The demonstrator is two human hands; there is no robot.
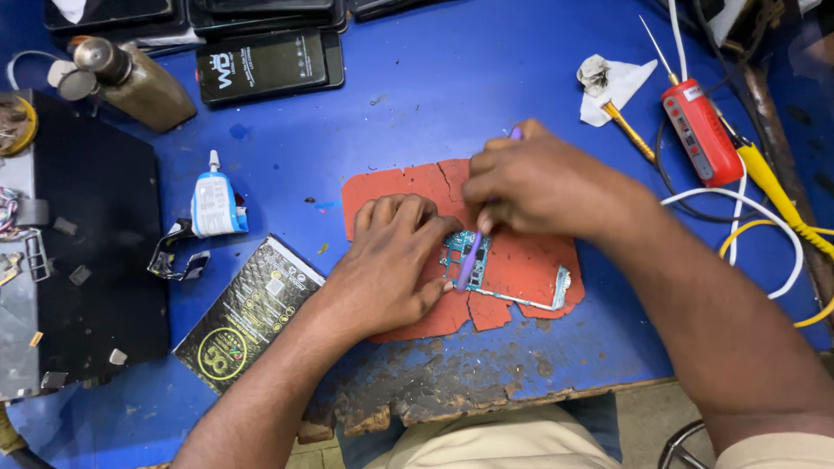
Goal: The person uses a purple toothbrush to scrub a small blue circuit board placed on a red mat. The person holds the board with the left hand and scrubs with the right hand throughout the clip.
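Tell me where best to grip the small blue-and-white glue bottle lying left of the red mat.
Probably the wide body of the glue bottle, pinched across its left and right sides from above. It lies flat, nozzle toward the far edge of the blue table; the nozzle looks too thin to hold, and torn scraps crowd its near end.

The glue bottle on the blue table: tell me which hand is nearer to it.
Left. The left hand rests right of the glue bottle; the right hand is farther right.
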